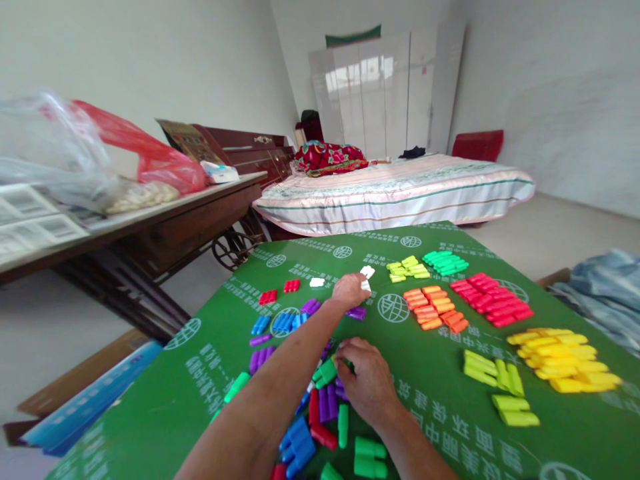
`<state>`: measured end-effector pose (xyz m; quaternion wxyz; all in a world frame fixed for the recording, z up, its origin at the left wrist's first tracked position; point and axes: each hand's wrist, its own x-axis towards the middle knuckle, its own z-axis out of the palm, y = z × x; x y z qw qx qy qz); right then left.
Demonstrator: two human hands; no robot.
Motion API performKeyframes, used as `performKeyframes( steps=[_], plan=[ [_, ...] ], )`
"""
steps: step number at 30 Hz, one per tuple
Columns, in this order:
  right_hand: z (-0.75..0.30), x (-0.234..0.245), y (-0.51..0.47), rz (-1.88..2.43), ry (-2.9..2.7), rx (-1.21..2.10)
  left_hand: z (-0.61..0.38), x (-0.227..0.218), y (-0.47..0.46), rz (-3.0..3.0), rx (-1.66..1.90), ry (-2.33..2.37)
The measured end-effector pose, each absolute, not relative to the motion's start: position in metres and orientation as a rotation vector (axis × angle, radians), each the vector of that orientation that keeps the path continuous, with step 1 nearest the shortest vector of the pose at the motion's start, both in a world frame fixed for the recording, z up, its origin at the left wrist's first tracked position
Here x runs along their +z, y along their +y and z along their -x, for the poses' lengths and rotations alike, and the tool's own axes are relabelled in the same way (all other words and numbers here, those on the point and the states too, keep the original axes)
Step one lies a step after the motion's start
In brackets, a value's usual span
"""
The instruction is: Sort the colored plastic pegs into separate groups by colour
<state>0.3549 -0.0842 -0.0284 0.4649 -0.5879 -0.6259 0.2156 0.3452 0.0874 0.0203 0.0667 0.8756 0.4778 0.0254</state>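
Reaching out over the green board, my left hand (351,290) has its fingers closed at a small white plastic piece (367,285), and another white piece (368,271) lies just beyond. My right hand (367,377) is nearer to me, thumb and fingers curled together at a green plastic piece (325,373). The pieces look like short marker caps joined side by side. Under and around my hands lies a mixed heap with blue pieces (299,445), purple pieces (328,403) and red pieces (320,427). My left forearm hides part of the heap.
Sorted groups lie on the green board (420,360): yellow pieces (563,357), pink-red pieces (490,299), orange pieces (434,308), mint-green pieces (445,262) and lime pieces (407,268). Small red pieces (291,286) are on the left. A bed (390,193) stands behind, a wooden table (200,213) at left.
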Motion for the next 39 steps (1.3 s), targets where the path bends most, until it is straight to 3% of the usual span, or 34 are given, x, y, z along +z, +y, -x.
performKeyframes(
  steps=[39],
  plan=[
    [-0.355, -0.025, -0.085, 1.464, -1.51, 0.581, -0.36, 0.01, 0.081, -2.784, 0.073, 1.423]
  ],
)
